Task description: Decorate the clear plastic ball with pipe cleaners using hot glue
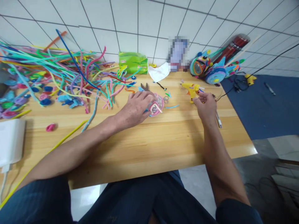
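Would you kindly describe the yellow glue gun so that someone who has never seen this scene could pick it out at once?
On the light wooden table, find the bare right hand. Right against its left side in the view is the yellow glue gun, nozzle pointing left. Its pistol shape sets it apart from the round blue craft disc farther back.

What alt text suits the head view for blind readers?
A person's left grip holds a round pink craft at a wooden table, the right grip by a yellow glue gun. Colourful pipe cleaners lie heaped at left.
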`<move>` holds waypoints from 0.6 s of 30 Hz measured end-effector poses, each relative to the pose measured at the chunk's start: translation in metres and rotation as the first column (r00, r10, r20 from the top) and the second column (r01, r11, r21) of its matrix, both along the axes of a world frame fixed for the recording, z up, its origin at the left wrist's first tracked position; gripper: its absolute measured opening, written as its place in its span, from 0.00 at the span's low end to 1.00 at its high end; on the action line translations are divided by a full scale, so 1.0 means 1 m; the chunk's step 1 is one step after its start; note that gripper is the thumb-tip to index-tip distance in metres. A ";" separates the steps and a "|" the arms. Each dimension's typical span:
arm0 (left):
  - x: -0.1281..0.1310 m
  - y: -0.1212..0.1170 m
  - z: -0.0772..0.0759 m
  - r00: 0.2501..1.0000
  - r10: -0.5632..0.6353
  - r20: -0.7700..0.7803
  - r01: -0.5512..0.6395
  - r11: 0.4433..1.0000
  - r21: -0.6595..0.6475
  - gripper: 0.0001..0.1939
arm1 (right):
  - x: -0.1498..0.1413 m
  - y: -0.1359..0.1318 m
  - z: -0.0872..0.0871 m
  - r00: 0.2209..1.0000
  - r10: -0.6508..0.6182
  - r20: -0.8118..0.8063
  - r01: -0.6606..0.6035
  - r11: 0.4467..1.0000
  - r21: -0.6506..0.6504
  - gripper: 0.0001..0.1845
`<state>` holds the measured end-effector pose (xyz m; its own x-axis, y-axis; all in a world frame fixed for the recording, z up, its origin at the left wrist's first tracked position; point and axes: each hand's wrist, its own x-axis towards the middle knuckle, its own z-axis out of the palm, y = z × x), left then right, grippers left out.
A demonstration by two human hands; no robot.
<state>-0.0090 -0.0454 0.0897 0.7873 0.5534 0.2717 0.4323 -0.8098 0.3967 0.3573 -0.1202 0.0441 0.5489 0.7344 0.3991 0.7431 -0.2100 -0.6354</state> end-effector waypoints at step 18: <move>-0.004 0.003 0.008 0.996 -0.075 0.042 0.077 0.995 -0.069 0.15 | 0.013 0.041 -0.006 0.998 0.032 -0.056 -0.039 0.992 -0.120 0.12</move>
<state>-0.0130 -0.0427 0.0976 0.8172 0.5113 0.2659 0.3534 -0.8091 0.4696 0.3702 -0.0788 0.0376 0.5396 0.7951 0.2768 0.7172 -0.2618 -0.6459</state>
